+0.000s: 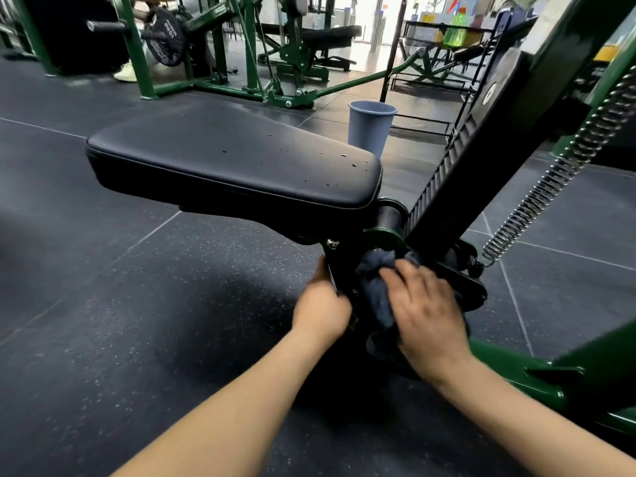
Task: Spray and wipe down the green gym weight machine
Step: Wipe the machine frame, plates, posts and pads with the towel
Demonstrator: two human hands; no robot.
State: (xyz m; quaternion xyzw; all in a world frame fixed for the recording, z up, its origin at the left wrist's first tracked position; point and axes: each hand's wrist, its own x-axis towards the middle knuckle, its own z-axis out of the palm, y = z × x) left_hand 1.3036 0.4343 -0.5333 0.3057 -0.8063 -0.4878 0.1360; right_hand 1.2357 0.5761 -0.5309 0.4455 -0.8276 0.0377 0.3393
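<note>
1. Dark blue cleaning cloth [377, 290] lies bunched under the right hand [425, 309], whose spread fingers press it against the green weight machine's [537, 373] pivot bracket below the black seat pad [234, 156].
2. The left hand [321, 304] grips the bracket's edge, just left of the cloth.
3. A grey cup [370, 127] stands beyond the pad.

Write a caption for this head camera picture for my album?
Right hand presses a dark cloth on the green frame under the seat; left hand grips the bracket.
</note>
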